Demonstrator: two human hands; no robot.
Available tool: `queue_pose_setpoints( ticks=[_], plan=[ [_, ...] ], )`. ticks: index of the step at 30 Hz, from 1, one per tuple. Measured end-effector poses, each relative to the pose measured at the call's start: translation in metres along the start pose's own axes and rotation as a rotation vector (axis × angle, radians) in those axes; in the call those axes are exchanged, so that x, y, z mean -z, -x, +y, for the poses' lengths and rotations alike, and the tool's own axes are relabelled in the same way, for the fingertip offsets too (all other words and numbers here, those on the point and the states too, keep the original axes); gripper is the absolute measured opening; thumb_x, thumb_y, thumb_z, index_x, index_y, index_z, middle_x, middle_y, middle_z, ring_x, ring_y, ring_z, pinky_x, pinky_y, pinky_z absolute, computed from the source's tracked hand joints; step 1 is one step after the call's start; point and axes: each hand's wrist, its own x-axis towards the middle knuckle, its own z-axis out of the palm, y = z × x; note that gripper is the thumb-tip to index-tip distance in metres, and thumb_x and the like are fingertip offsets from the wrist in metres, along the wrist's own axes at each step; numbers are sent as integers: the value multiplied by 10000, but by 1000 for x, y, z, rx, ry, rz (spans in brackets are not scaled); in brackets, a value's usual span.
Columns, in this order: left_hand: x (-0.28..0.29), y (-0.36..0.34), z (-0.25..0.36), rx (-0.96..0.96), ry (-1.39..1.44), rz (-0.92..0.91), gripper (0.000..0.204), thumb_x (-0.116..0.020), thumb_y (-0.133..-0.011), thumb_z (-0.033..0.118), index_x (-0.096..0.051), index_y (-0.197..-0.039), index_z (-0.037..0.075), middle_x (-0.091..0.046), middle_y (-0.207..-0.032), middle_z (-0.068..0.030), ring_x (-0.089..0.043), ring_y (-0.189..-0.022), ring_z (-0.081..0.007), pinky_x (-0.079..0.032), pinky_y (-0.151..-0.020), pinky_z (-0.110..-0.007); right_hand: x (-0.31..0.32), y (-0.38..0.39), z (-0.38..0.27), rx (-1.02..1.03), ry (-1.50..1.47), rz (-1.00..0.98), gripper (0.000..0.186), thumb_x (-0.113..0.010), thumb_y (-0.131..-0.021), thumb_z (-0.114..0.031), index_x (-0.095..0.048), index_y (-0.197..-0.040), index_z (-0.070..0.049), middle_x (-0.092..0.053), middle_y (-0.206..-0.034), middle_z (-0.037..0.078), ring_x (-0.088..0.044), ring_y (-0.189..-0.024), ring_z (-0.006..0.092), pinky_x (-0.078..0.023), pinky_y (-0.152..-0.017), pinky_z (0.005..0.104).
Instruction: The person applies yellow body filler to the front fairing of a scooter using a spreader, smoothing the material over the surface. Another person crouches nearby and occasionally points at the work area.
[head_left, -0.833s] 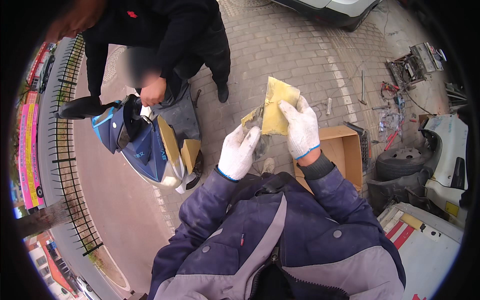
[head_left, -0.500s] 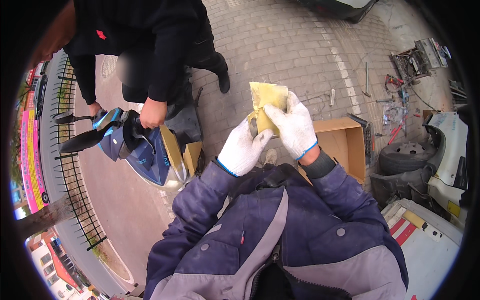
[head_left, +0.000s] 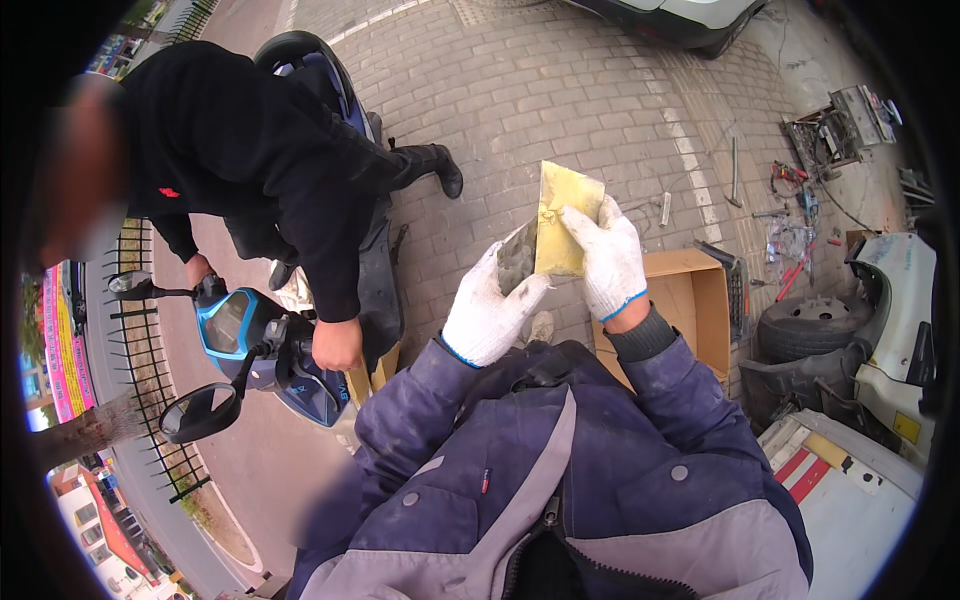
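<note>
Both my hands wear white knit gloves with blue cuff edges and meet in front of my chest. My right hand (head_left: 614,265) is closed on a thin, flat yellow plate (head_left: 568,192), thumb pressed on its face. The yellow looks smeared, with a rough ridge near the middle, like putty on a spreader. My left hand (head_left: 489,310) pinches a grey, stained flat piece (head_left: 517,256) between thumb and fingers. That grey piece lies against the left edge of the yellow plate; whether they overlap behind is hidden.
An open cardboard box (head_left: 690,310) stands beyond my right forearm. At left a person in black (head_left: 270,150) grips the handlebars of a blue scooter (head_left: 285,345). Tools (head_left: 735,172), a wheel (head_left: 815,318) and a white car panel (head_left: 895,300) lie at right.
My hands have drawn slightly apart, showing more of the grey piece beside the yellow plate. The scooter's front has swung and come nearer, with the person leaning over it.
</note>
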Motion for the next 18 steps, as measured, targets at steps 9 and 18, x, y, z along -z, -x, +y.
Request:
queue_pose_setpoints(
  ticks=[9,18],
  plan=[
    [43,-46,-32,-23,213,-206,445,-684,-1067,185,-570,-1452,-7,-730,-1263,-92,-690,-1141,-144,-569,-1002,-335,-31,-29,34,-14,1,-302,405,-687,-1049,-96,-620,-1430,25,-729,-1291,102,-692,-1164,176,-568,-999,330],
    [99,-65,-106,177,521,-19,310,-697,-1094,231,-733,-1248,-36,-781,-1103,-50,-714,-926,-102,-588,-833,-297,-20,-109,86,-14,-305,35,409,-573,-1135,-166,-545,-1512,-12,-652,-1426,112,-676,-1283,230,-599,-1055,419]
  ],
)
